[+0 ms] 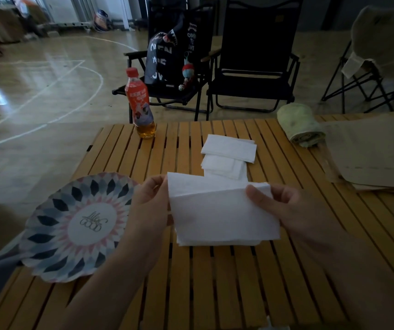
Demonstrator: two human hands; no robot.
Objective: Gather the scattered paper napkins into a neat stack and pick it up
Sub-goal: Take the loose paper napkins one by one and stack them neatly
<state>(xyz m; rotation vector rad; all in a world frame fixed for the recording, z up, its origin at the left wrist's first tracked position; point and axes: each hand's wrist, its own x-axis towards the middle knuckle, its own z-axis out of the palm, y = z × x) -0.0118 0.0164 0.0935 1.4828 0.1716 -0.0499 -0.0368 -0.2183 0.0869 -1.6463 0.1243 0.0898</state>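
A slatted wooden table of yellow-brown strips filled the lower view, standing on a glossy wooden floor painted with white court lines. Both grips were clenched on a stack of white napkins held over the middle of the table: the left grip curled round its left edge, and the right grip pinched its right side with the thumb on top. Whether the stack's lower edge touched the slats could not be told. Just beyond it, two small piles of loose napkins lay overlapping on the table. A patterned paper plate sat at the table's left edge, hanging partly over it. A red-capped drink bottle stood upright near the far edge, and a rolled green towel lay at the far right beside a flat brown bag. Behind the table stood two black folding chairs, the left one bearing a dark printed bag, with a beige chair further right. The room was dim.
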